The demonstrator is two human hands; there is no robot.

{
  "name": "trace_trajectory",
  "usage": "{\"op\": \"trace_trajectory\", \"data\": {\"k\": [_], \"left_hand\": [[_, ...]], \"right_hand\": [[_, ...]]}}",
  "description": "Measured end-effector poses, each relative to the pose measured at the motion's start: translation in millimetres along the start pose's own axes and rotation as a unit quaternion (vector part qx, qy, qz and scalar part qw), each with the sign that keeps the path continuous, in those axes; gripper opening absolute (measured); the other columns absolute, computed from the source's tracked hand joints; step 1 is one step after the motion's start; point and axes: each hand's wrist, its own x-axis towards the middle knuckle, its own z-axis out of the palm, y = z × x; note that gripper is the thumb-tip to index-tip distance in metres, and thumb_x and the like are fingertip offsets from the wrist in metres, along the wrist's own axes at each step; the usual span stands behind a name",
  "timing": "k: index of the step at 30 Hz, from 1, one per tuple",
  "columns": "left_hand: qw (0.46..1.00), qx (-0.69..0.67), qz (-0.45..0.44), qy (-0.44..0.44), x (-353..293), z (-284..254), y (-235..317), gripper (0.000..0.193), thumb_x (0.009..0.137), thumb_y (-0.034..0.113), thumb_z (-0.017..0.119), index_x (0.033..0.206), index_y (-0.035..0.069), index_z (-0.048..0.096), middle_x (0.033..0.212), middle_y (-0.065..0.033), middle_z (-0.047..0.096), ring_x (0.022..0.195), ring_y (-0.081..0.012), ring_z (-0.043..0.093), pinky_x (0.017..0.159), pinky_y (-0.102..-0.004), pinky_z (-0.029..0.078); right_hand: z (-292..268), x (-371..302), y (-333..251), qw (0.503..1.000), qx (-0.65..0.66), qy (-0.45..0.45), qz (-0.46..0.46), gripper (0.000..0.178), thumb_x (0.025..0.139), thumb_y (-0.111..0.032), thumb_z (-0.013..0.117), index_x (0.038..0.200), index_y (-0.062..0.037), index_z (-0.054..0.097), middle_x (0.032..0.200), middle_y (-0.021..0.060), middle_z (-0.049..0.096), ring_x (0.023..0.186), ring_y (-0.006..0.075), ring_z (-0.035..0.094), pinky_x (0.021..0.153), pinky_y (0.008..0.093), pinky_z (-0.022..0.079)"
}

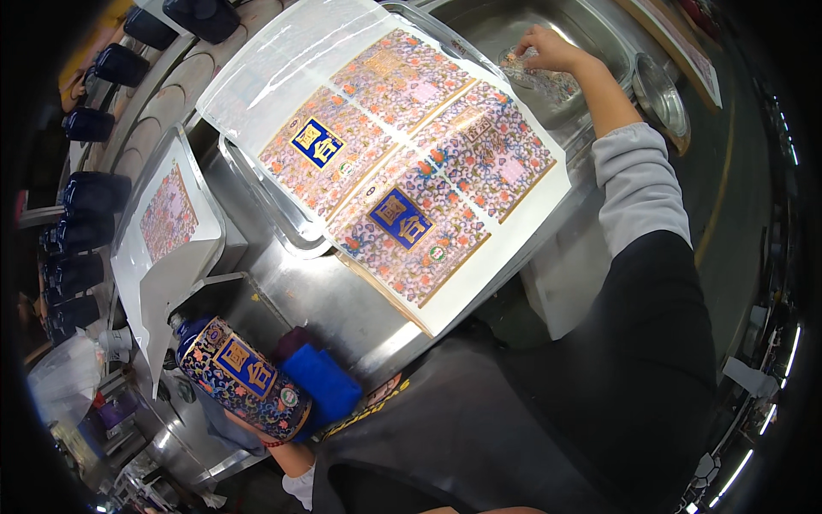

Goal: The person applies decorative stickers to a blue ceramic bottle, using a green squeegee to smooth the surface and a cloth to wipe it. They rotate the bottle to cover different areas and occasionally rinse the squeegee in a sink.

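Observation:
My left hand [250, 431] is wrapped around a dark blue bottle [242, 377] with a floral wrap and a gold-edged blue label; most of its fingers are hidden behind the bottle. The bottle is tilted, its neck toward the upper left. At the upper right, my right hand [548, 50] reaches into a metal basin [591, 47], its fingers bent down and pinched at a floral decal [548, 84] lying there. Between my arms lie large decal sheets [411, 180] with floral panels and blue labels, their far end under a shiny translucent sheet.
A white tray [128, 257] at the left holds another floral sheet. Several dark blue bottles [89, 124] stand along a round-plated conveyor [163, 94]. A blue cloth [324, 381] lies at the table edge beside the held bottle. A round metal bowl [658, 92] sits right of the basin.

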Motion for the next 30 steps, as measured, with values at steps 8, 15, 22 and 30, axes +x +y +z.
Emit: {"op": "trace_trajectory", "data": {"k": [8,15,22,30], "left_hand": [[1.000,0.007,-0.003,-0.023,-4.9,8.4,-1.9,0.052,0.107,0.032,0.032,0.141,-0.005,0.048,0.131,-0.0228,0.062,0.108,-0.0370,0.068,0.092,-0.0499,0.059],[0.999,0.007,-0.002,-0.031,-4.2,5.4,-1.3,0.053,0.107,0.033,0.032,0.141,-0.005,0.047,0.131,-0.0228,0.062,0.109,-0.0371,0.068,0.093,-0.0501,0.059],[0.999,0.004,0.001,-0.034,-5.4,2.8,-0.7,0.053,0.107,0.033,0.032,0.142,-0.004,0.047,0.132,-0.0229,0.062,0.109,-0.0373,0.067,0.093,-0.0504,0.058],[0.999,0.004,0.003,-0.035,-2.3,1.4,1.0,0.054,0.107,0.034,0.033,0.142,-0.004,0.047,0.132,-0.0229,0.061,0.110,-0.0374,0.067,0.094,-0.0507,0.058]], "right_hand": [[6.8,-10.2,-49.5,0.991,-0.041,-0.069,0.105,0.039,0.074,-0.018,0.084,0.113,-0.0192,0.076,0.138,0.0052,0.051,0.128,0.0301,0.048,0.105,0.0444,0.049],[16.2,-9.2,-52.6,0.988,-0.084,-0.056,0.116,0.025,0.078,-0.015,0.074,0.102,-0.0199,0.074,0.134,0.0015,0.052,0.129,0.0285,0.048,0.100,0.0497,0.052],[19.1,-8.6,-50.0,0.992,-0.072,-0.014,0.102,0.014,0.074,-0.010,0.075,0.085,-0.0123,0.066,0.138,0.0017,0.054,0.130,0.0276,0.049,0.095,0.0468,0.054],[12.3,-15.6,-44.9,0.977,-0.114,-0.105,0.146,0.020,0.068,-0.012,0.079,0.085,-0.0131,0.067,0.135,0.0015,0.053,0.128,0.0292,0.048,0.092,0.0487,0.055]]}}
